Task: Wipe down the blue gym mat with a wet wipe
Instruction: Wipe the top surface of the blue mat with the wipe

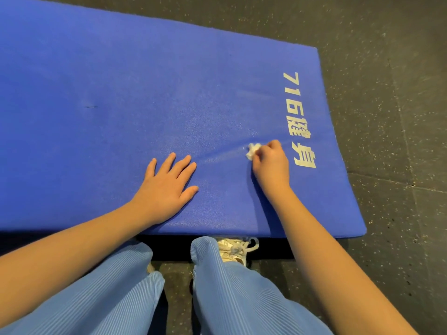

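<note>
right hand (271, 163) curled, pinching crumpled white wet wipe (252, 151) onto pebbled blue foam mat (108, 93) | left hand (167, 187) flat, fingers splayed, pressing mat alongside

Pale printed lettering (300, 119) runs along one short end of the blue gym mat (96, 68), turned sideways to the viewer. It reads "716" followed by two Chinese characters, probably 健身, though the first of them is blurred. The digits lie well beyond the curled fingers (274, 145) of the right hand (271, 165). The last character sits just beside those fingers, toward the mat's end.
</note>
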Available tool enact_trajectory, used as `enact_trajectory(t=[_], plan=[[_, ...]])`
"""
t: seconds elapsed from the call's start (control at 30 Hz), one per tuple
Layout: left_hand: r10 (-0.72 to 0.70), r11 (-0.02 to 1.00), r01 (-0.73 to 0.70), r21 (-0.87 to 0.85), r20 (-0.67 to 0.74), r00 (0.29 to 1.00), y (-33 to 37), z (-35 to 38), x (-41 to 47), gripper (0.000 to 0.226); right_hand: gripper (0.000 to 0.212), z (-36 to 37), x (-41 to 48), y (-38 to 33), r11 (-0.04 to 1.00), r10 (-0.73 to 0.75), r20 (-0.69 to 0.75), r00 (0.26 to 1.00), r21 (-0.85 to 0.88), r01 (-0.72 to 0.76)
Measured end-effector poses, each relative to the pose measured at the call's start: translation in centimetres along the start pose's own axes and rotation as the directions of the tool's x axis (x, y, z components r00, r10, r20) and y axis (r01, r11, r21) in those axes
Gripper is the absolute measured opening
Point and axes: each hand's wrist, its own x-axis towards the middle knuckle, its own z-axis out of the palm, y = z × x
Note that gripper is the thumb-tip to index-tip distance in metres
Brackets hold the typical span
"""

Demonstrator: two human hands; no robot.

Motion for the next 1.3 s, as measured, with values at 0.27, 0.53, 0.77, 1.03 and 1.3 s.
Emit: enact_trajectory(t=[0.27,0.53,0.77,1.03,1.3], plan=[[0.077,0.997,-0.078,-0.005,-0.074,0.994,-0.6,0.3,0.4,0.075,0.023,-1.1,-1.3,0.0,0.947,-0.321,0.201,0.926,0.037,0.32],[0.051,0.997,-0.052,-0.061,-0.022,0.998,-1.4,-1.9,4.2,0.098,0.023,0.0,-0.2,0.4,0.993,-0.112,0.118,0.987,-0.011,0.114],[0.041,0.999,-0.041,0.004,0.038,0.998,-1.2,-1.4,3.7,0.096,0.024,-1.1,4.5,2.7,0.993,0.085,0.046,0.995,-0.092,-0.08],[0.058,0.998,-0.059,0.018,0.039,0.998,-1.2,-1.4,3.7,0.089,0.019,-0.3,3.3,0.5,0.976,-0.216,0.176,0.96,0.034,0.214],[0.162,0.981,-0.154,0.117,-0.062,0.985,-2.0,-1.2,4.5,0.062,0.016,2.3,4.1,-0.1,0.976,-0.214,0.089,0.973,0.065,0.209]])
